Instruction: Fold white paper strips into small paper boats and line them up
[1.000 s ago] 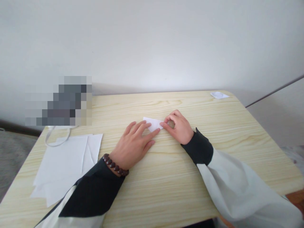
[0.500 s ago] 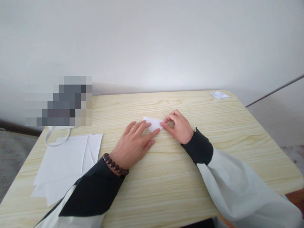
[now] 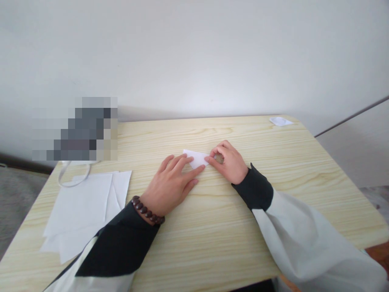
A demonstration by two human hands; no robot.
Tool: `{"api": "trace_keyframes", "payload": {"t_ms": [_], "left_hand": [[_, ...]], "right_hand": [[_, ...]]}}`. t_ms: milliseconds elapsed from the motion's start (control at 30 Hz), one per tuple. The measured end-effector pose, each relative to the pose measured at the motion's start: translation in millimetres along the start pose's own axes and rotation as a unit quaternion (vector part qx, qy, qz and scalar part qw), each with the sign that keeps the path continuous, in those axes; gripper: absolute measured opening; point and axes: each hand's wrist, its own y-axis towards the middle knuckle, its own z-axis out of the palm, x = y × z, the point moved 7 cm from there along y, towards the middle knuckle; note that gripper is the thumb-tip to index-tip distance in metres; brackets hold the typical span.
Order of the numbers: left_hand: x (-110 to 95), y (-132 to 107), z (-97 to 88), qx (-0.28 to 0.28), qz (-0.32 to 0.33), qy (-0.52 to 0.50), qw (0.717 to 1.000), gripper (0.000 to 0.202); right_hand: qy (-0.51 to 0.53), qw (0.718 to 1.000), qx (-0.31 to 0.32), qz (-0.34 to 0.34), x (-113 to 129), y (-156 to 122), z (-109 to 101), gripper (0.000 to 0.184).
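Observation:
A small folded piece of white paper (image 3: 198, 158) lies on the wooden table (image 3: 212, 243), between my two hands. My left hand (image 3: 172, 182) rests on it from the left, fingers spread, with fingertips touching its left side and near edge. At the paper's right end, the thumb and index finger of my right hand (image 3: 229, 162) are closed in a pinch on its corner. Part of that corner is hidden behind the fingertips. A dark bead bracelet (image 3: 148, 211) is around my left wrist.
Several loose white sheets (image 3: 85, 202) overlap on the table's left side, with a white loop of cord or cable (image 3: 73, 185) over them. Behind them is a blurred dark object (image 3: 82, 134). Another folded paper (image 3: 280, 121) lies at the far right corner, before the wall (image 3: 194, 61).

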Motion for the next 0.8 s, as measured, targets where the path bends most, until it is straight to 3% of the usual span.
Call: {"api": "trace_keyframes", "payload": {"t_ms": [200, 400, 700, 800], "left_hand": [[-2, 1, -1.2, 0.005, -0.009, 0.008, 1.0, 0.035], [-2, 0, -1.3, 0.006, -0.018, 0.014, 1.0, 0.038], [-2, 0, -2.1, 0.005, -0.018, 0.015, 1.0, 0.034], [-1, -1, -1.2, 0.008, -0.017, 0.013, 1.0, 0.035]], "right_hand": [[0.002, 1.0, 0.002, -0.001, -1, 0, 0, 0.016], [0.039, 0.997, 0.045, -0.044, 4, 0, 0, 0.02], [0.097, 0.991, 0.079, -0.04, -3, 5, -4, 0.021], [0.137, 0.986, 0.095, -0.001, -12, 8, -5, 0.027]]}}
